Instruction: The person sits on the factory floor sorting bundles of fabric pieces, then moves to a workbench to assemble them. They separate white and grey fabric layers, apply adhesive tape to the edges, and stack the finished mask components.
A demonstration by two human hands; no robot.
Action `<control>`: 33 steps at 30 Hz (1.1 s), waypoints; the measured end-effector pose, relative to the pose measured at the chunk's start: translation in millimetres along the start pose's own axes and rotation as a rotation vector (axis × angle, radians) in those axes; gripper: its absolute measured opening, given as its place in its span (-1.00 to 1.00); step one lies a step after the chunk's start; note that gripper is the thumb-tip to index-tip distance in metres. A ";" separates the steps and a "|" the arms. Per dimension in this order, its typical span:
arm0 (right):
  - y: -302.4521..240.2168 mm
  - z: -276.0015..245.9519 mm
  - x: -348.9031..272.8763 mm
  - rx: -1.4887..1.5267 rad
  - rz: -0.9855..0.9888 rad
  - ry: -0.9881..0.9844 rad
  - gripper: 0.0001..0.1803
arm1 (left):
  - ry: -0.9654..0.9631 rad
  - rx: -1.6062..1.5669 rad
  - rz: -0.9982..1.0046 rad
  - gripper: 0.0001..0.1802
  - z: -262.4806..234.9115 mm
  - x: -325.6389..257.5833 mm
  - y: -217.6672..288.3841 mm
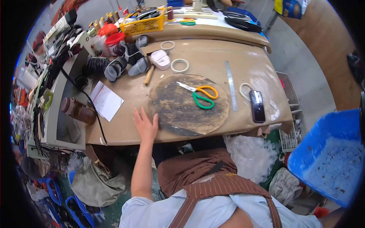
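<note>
My left hand (pixel 145 126) lies flat on the brown table covering, fingers spread, holding nothing. Its thumb is close to the left edge of a worn round wooden board (pixel 178 117). On that board rest scissors (pixel 195 90) with one orange and one green handle, blades pointing to the far left. My right hand is out of view; only part of the right arm shows at the lower right rim. To the right of the board lie a metal ruler (pixel 230 86), a roll of tape (pixel 246 91) and a dark phone (pixel 257 106).
Left of my hand are white papers (pixel 107 100), a brown-tinted jar (pixel 78 111) and a black cable. Farther back are shoes (pixel 115 69), a wooden handle (pixel 149 75), tape rolls (pixel 180 66) and a yellow basket (pixel 142 27). A blue bin (pixel 327 152) stands at right.
</note>
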State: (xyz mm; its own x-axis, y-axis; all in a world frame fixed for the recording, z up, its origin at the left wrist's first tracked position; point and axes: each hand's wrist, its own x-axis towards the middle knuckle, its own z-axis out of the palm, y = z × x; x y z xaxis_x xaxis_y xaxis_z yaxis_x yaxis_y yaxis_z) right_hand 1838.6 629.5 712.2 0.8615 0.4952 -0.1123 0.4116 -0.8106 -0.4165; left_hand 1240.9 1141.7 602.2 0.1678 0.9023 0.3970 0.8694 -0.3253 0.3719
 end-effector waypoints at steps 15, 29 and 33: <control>270.3 -57.9 -40.0 0.122 0.346 0.455 -0.56 | -0.011 -0.148 0.053 -0.32 -0.3 -1.8 2.5; -105.9 91.5 64.2 0.372 -0.406 -0.031 -0.65 | -0.027 -0.175 0.037 -0.35 -4.9 -1.4 14.5; -288.8 147.7 80.0 0.535 -0.616 -0.222 -0.69 | 0.035 -0.216 0.029 -0.39 -4.4 -2.2 11.6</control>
State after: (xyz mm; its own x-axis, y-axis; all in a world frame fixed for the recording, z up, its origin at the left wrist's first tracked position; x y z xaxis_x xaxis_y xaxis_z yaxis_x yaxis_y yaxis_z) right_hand 1744.7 949.4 690.3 0.4280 0.8953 0.1234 0.5442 -0.1463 -0.8261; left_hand 1248.5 1134.7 609.4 0.1719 0.8823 0.4381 0.7437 -0.4079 0.5296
